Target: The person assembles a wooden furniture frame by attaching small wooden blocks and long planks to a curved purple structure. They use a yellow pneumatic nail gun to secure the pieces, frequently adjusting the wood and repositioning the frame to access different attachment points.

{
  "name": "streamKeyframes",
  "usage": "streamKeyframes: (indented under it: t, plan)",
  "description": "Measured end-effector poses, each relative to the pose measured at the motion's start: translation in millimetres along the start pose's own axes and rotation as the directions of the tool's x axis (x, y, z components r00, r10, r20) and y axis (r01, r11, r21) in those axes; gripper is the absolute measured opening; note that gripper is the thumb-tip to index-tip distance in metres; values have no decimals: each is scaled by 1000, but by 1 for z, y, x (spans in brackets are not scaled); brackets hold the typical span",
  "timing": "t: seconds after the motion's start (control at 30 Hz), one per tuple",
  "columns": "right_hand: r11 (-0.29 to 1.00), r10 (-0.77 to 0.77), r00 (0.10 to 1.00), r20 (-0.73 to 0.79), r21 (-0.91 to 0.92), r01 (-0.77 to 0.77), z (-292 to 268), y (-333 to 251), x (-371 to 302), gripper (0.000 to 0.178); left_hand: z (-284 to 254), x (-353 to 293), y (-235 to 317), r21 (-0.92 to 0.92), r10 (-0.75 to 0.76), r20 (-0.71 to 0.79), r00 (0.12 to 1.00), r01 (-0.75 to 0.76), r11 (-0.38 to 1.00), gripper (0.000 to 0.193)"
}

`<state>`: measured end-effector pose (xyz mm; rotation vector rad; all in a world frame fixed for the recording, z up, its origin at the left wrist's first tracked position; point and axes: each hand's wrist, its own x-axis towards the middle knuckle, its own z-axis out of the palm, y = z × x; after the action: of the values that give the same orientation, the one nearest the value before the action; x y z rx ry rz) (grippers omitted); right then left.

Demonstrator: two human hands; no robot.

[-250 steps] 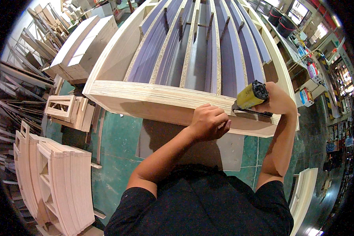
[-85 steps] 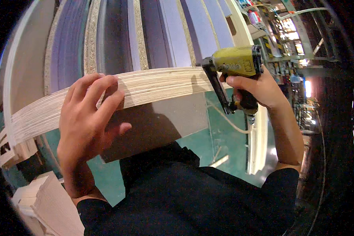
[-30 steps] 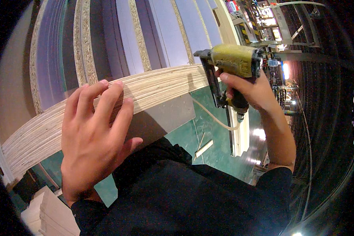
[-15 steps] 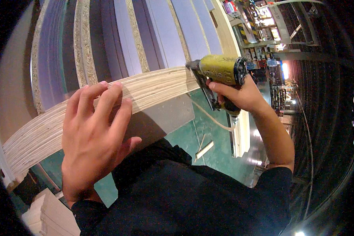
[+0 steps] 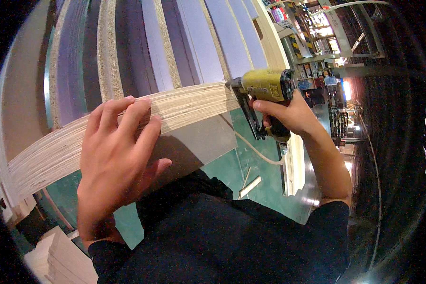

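A long pale layered wooden rail (image 5: 191, 106) runs across in front of me. My left hand (image 5: 120, 144) lies on it, fingers spread and fingertips at its far edge. My right hand (image 5: 291, 113) is wrapped round the handle of a yellow and black air nail gun (image 5: 266, 84). The gun's nose touches or nearly touches the rail's far edge, near its right end. Its dark magazine slants down across the rail's near side. Beyond the rail, upright chipboard strips (image 5: 110, 61) alternate with gaps and pale violet surfaces (image 5: 187, 28).
A pale air hose (image 5: 258, 152) curves below the gun. Under the rail is a grey panel (image 5: 203, 142). Wood offcuts (image 5: 250, 187) lie on the green floor (image 5: 217, 173). Stacked boards stand at right (image 5: 294, 170) and lower left (image 5: 57, 255). Workshop equipment fills the far right.
The view has shifted slightly, so the rail and strips appear a little further right. Both hands keep their places on the rail and nail gun.
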<state>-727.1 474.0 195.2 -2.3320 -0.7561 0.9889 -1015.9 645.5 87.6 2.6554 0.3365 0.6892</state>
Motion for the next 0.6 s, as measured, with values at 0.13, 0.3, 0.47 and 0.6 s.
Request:
streamKeyframes:
  t: [0.13,0.3,0.47,0.6]
  plan:
    - [985,-65,993,98,-150,80,-17,8,-3,52,1,0,2,-4,22,-12,1000,-22,1000,59]
    - [833,-293,899,325,-374,407,-32,-29,-5,52,-12,5,-3,-17,44,80,996,-42,999,58]
    - [589,-325,827,459,-585,557,-26,-83,13,50,-5,43,-8,138,117,0,993,-116,984,92]
    - [711,-192,773,605,-457,535,-5,-99,33,46,13,60,-11,206,-1,151,989,-31,978,108]
